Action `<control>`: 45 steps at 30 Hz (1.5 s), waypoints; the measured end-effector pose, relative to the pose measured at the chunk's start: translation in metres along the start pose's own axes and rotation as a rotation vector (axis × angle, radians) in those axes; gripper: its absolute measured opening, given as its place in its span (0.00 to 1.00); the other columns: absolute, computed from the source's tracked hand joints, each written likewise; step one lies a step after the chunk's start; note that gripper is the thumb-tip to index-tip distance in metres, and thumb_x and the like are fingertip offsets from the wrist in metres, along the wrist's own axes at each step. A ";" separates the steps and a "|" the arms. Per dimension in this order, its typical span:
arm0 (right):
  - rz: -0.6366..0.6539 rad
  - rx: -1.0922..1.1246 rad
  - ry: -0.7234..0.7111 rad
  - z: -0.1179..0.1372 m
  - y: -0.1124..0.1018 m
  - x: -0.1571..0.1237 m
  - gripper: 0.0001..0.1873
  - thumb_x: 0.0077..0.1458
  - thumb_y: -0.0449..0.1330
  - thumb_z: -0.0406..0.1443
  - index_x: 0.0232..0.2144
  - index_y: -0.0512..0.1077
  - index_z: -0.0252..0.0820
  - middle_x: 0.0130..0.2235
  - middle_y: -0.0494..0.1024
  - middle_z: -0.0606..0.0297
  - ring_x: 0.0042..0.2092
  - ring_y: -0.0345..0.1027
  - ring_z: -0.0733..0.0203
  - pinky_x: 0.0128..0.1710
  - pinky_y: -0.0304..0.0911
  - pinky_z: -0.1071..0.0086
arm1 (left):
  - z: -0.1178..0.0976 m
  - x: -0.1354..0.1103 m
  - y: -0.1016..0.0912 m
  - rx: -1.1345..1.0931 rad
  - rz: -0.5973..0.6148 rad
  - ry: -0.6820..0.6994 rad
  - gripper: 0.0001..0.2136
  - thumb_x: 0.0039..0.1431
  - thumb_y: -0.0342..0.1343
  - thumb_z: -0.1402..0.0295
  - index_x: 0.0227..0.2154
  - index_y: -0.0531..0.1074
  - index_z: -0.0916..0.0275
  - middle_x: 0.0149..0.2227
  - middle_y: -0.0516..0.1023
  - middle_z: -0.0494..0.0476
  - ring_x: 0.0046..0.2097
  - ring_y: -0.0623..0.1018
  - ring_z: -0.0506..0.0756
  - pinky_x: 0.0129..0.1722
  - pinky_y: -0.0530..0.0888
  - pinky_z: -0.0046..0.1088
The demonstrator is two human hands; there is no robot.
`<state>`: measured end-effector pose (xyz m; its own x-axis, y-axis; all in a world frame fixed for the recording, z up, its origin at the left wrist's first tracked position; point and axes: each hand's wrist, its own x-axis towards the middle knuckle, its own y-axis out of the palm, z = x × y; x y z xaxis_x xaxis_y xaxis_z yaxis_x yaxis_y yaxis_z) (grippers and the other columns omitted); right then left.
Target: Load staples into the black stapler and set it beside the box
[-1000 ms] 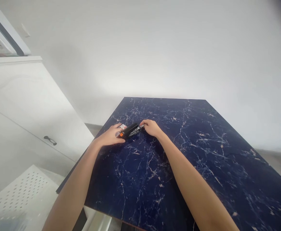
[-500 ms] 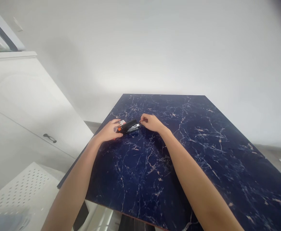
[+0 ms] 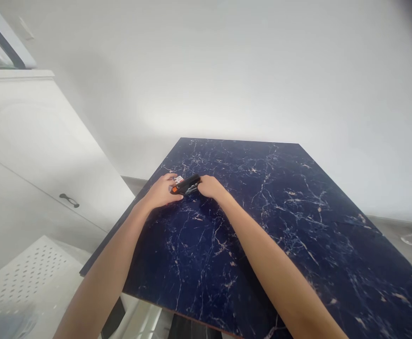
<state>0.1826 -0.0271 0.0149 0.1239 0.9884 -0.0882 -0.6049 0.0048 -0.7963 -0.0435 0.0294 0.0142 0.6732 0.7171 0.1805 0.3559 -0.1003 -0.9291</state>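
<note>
On the far-left part of the blue marble table point(image 3: 262, 226) | black stapler point(image 3: 186, 184) lies flat between my 2 hands | left hand point(image 3: 161, 193) clamped on its orange rear end | right hand point(image 3: 211, 187) closed over its front tip | step, as I judge: pressing it shut | next calls for steady downward pressure, rear held firm.

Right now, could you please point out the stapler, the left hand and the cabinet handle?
stapler point(image 3: 187, 184): head view, on its black top.
left hand point(image 3: 161, 193): head view, on the back of the hand.
cabinet handle point(image 3: 69, 200): head view, on the middle of the dark pull.
</note>
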 end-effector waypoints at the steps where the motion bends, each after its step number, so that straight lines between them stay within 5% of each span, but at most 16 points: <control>1: 0.004 0.014 -0.005 0.003 0.003 -0.001 0.20 0.55 0.55 0.29 0.47 0.79 0.41 0.44 0.83 0.56 0.46 0.77 0.52 0.44 0.66 0.71 | 0.000 0.000 0.001 0.018 -0.015 -0.013 0.17 0.50 0.65 0.52 0.37 0.80 0.60 0.65 0.66 0.60 0.62 0.70 0.69 0.59 0.71 0.45; 5: -0.009 0.046 0.018 0.004 0.008 -0.001 0.27 0.56 0.54 0.29 0.59 0.69 0.38 0.40 0.84 0.58 0.40 0.78 0.55 0.41 0.68 0.70 | -0.005 0.002 0.007 0.096 -0.099 -0.082 0.15 0.52 0.64 0.52 0.34 0.80 0.58 0.64 0.68 0.57 0.61 0.70 0.69 0.56 0.73 0.45; 10: -0.071 0.012 -0.021 0.014 0.009 -0.006 0.20 0.57 0.54 0.31 0.51 0.74 0.37 0.50 0.80 0.51 0.52 0.75 0.48 0.48 0.67 0.66 | -0.013 0.003 0.012 0.155 -0.120 -0.140 0.17 0.53 0.63 0.52 0.40 0.79 0.58 0.62 0.70 0.61 0.59 0.70 0.71 0.56 0.72 0.48; 15: -0.117 -0.023 -0.041 0.024 0.019 -0.011 0.19 0.54 0.57 0.29 0.49 0.75 0.38 0.48 0.81 0.51 0.50 0.75 0.46 0.49 0.67 0.62 | -0.002 -0.005 -0.010 0.118 0.056 -0.107 0.28 0.51 0.63 0.47 0.51 0.76 0.56 0.64 0.67 0.65 0.62 0.68 0.73 0.56 0.69 0.48; 19: -0.126 -0.005 -0.064 0.017 0.022 -0.007 0.18 0.52 0.60 0.29 0.46 0.77 0.41 0.47 0.82 0.56 0.50 0.75 0.48 0.51 0.67 0.63 | 0.005 -0.015 -0.034 0.046 0.195 -0.232 0.29 0.49 0.63 0.47 0.53 0.73 0.53 0.49 0.77 0.62 0.45 0.79 0.65 0.40 0.74 0.36; 23: -0.119 0.050 -0.087 0.011 0.023 -0.004 0.17 0.52 0.59 0.29 0.45 0.77 0.40 0.47 0.82 0.55 0.50 0.76 0.48 0.51 0.67 0.62 | 0.001 -0.019 -0.041 0.027 0.259 -0.333 0.22 0.50 0.63 0.54 0.49 0.74 0.51 0.41 0.81 0.55 0.36 0.80 0.61 0.32 0.69 0.31; 25: -0.085 0.097 -0.124 0.012 0.026 -0.003 0.19 0.52 0.59 0.28 0.46 0.77 0.40 0.45 0.83 0.58 0.49 0.76 0.50 0.51 0.68 0.65 | -0.001 -0.017 -0.040 0.043 0.204 -0.364 0.20 0.51 0.61 0.57 0.49 0.73 0.52 0.40 0.81 0.55 0.36 0.80 0.60 0.32 0.69 0.30; 28: -0.027 0.183 -0.189 0.014 0.033 -0.002 0.24 0.50 0.60 0.27 0.50 0.76 0.43 0.47 0.83 0.64 0.49 0.77 0.57 0.51 0.68 0.71 | -0.004 -0.013 -0.038 0.114 -0.057 -0.412 0.21 0.55 0.59 0.60 0.52 0.71 0.55 0.43 0.81 0.59 0.41 0.80 0.62 0.37 0.72 0.33; 31: -0.021 0.262 -0.205 0.011 0.035 0.000 0.26 0.49 0.60 0.26 0.51 0.75 0.47 0.49 0.82 0.68 0.49 0.76 0.62 0.52 0.67 0.74 | -0.016 -0.009 -0.033 0.156 -0.361 -0.296 0.21 0.60 0.55 0.63 0.56 0.68 0.59 0.50 0.79 0.62 0.50 0.78 0.63 0.48 0.73 0.37; 33: -0.080 0.298 -0.167 0.004 0.029 0.003 0.24 0.51 0.58 0.25 0.49 0.76 0.45 0.49 0.82 0.67 0.50 0.76 0.62 0.54 0.66 0.72 | -0.031 -0.008 -0.023 0.144 -0.443 -0.147 0.22 0.62 0.54 0.64 0.59 0.66 0.59 0.53 0.77 0.62 0.53 0.76 0.62 0.53 0.71 0.37; 36: -0.212 0.345 -0.075 -0.009 0.006 0.008 0.21 0.55 0.53 0.26 0.48 0.75 0.41 0.48 0.82 0.62 0.49 0.76 0.61 0.54 0.67 0.68 | -0.055 -0.007 -0.002 0.147 -0.380 0.035 0.21 0.63 0.53 0.65 0.59 0.68 0.58 0.52 0.77 0.62 0.53 0.75 0.63 0.54 0.71 0.40; 40: -0.385 0.410 -0.021 -0.014 -0.033 0.003 0.21 0.61 0.47 0.32 0.54 0.69 0.39 0.51 0.79 0.58 0.45 0.75 0.61 0.48 0.69 0.67 | -0.072 -0.001 0.029 0.227 -0.290 0.112 0.19 0.64 0.54 0.64 0.56 0.74 0.59 0.48 0.80 0.65 0.61 0.66 0.71 0.61 0.62 0.55; 43: -0.545 0.532 -0.125 -0.004 -0.052 -0.033 0.19 0.61 0.49 0.35 0.51 0.71 0.40 0.48 0.80 0.58 0.40 0.75 0.60 0.41 0.70 0.67 | -0.070 0.004 0.041 0.282 -0.271 0.108 0.16 0.64 0.54 0.64 0.51 0.78 0.61 0.47 0.80 0.68 0.66 0.60 0.73 0.66 0.53 0.58; 45: -0.540 0.523 -0.261 0.002 -0.057 -0.075 0.15 0.61 0.51 0.36 0.46 0.74 0.42 0.44 0.80 0.59 0.37 0.74 0.59 0.37 0.71 0.65 | -0.066 0.007 0.044 0.325 -0.272 0.098 0.14 0.65 0.53 0.65 0.48 0.80 0.60 0.51 0.78 0.67 0.68 0.58 0.72 0.68 0.50 0.58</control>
<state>0.2065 -0.1015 0.0682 0.3562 0.8321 0.4250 -0.8126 0.5005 -0.2987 0.0192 -0.0152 -0.0040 0.6470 0.6168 0.4483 0.3170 0.3171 -0.8939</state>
